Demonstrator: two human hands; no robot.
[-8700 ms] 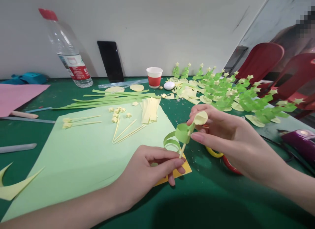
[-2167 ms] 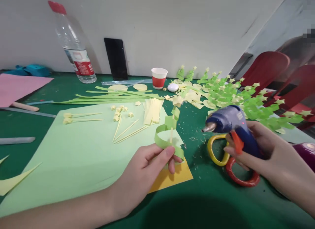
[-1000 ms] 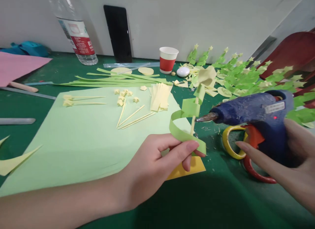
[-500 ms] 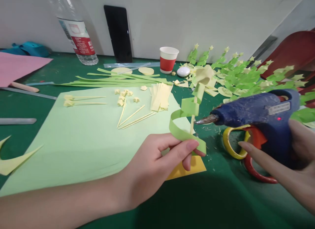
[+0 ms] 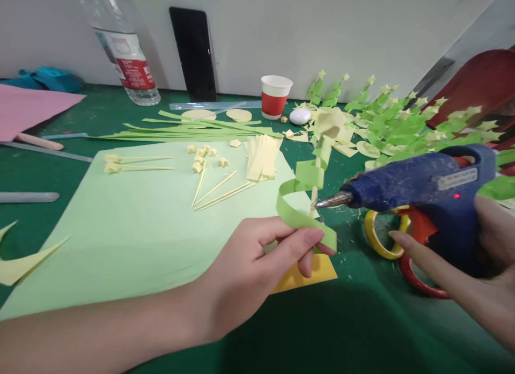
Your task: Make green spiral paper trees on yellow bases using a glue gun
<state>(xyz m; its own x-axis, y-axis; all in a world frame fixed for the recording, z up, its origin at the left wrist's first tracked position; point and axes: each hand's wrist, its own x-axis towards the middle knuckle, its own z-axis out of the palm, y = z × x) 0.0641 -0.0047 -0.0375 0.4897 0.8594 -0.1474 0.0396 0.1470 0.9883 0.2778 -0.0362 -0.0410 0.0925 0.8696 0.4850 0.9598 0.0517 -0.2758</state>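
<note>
My left hand pinches a green paper strip that winds up around a thin pale stick. A pale yellow paper piece tops the stick. My right hand is wrapped around the grip of a blue hot glue gun, whose red light is on. Its metal nozzle touches or nearly touches the stick's lower part, just above my left fingers. Below the gun lie scissors with yellow and red handles, partly hidden by it. A yellow-orange paper piece lies under my left hand.
A light green sheet bears paper stars, sticks and pale strips. Behind it are green strips, a paper cup, a bottle and a phone. Several finished paper stems stand at the back right.
The glue gun's nozzle has moved slightly left and down, closer to the stick. My left hand and the green strip have stayed nearly still.
</note>
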